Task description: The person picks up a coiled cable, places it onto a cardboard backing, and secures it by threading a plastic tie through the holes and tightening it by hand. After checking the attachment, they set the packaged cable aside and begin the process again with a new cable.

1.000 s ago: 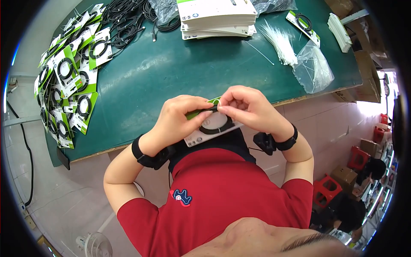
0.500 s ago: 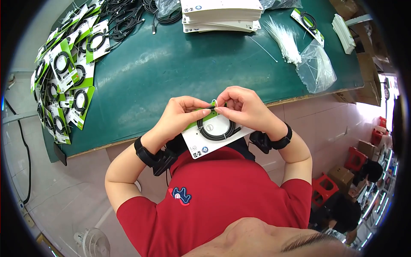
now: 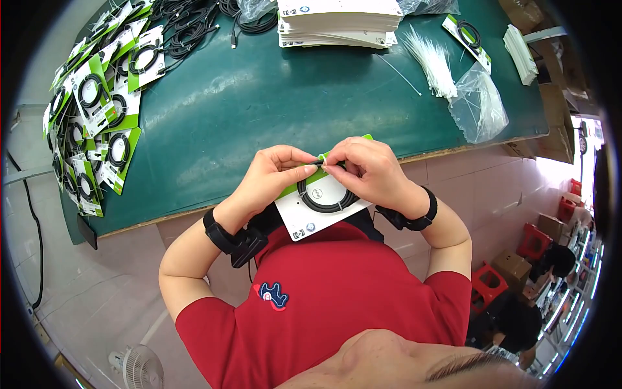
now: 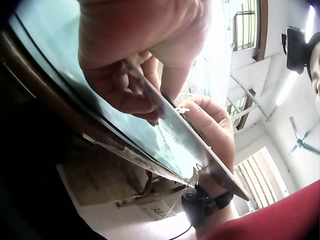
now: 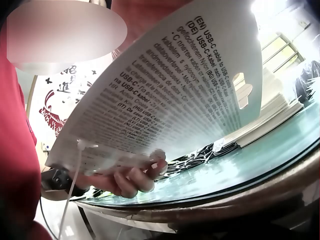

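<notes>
In the head view, a white and green packaging card (image 3: 293, 219) is held over the lap with a coiled black cable (image 3: 326, 207) on its front. My left hand (image 3: 267, 174) pinches the card and coil at the upper left edge. Opposite it, my right hand (image 3: 370, 167) pinches a white cable tie (image 3: 322, 157) at the top of the coil. The left wrist view shows the card (image 4: 200, 150) edge-on between both hands. Printed text covers the card's back (image 5: 165, 95) in the right wrist view, where a thin white tie tail (image 5: 71, 200) hangs down.
On the green table (image 3: 259, 104), a pile of carded cables (image 3: 97, 110) lies at the left, near loose black cables (image 3: 188, 32). A stack of cards (image 3: 340, 26) stands at the back. White cable ties (image 3: 431, 65) and a plastic bag (image 3: 479, 107) lie at the right.
The card has tipped to show more of its front and the coil. My right hand has shifted slightly along the top edge, and a green corner now shows beyond it. The left hand keeps its pinch.
</notes>
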The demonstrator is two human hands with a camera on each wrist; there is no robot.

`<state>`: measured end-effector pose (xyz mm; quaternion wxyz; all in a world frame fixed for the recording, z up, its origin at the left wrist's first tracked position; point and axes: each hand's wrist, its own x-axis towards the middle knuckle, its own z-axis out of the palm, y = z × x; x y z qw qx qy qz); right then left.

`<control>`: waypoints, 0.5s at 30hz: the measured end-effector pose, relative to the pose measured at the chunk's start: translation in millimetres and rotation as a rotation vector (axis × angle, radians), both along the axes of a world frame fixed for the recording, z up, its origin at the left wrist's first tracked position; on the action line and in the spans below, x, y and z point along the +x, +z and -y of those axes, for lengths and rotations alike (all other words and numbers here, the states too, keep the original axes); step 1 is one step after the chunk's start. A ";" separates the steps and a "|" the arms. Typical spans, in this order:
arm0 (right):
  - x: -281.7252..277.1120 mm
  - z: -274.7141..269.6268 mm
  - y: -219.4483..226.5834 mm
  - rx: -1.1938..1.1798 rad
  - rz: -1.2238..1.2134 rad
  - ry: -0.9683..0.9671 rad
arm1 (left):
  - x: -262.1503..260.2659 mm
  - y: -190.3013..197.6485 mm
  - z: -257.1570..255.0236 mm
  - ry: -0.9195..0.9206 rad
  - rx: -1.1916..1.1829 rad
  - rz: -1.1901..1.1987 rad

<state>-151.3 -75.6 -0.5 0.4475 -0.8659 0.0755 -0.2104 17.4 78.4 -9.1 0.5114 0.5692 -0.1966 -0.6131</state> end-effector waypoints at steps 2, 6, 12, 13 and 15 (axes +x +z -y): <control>-0.4 0.1 -0.1 -0.012 0.008 0.006 | -0.4 -0.5 -0.1 0.003 -0.003 -0.005; -0.3 0.5 3.9 -0.013 0.010 -0.009 | -0.5 -0.7 -0.2 0.011 -0.013 -0.017; 0.4 0.4 4.9 -0.027 0.002 -0.019 | -0.1 -2.2 -0.9 0.015 -0.029 -0.019; 0.5 0.4 4.2 -0.035 0.002 -0.016 | 0.0 -2.5 -1.0 0.015 -0.030 -0.020; 0.6 0.5 3.6 -0.044 0.001 -0.013 | 0.3 -3.1 -1.2 0.013 -0.025 -0.036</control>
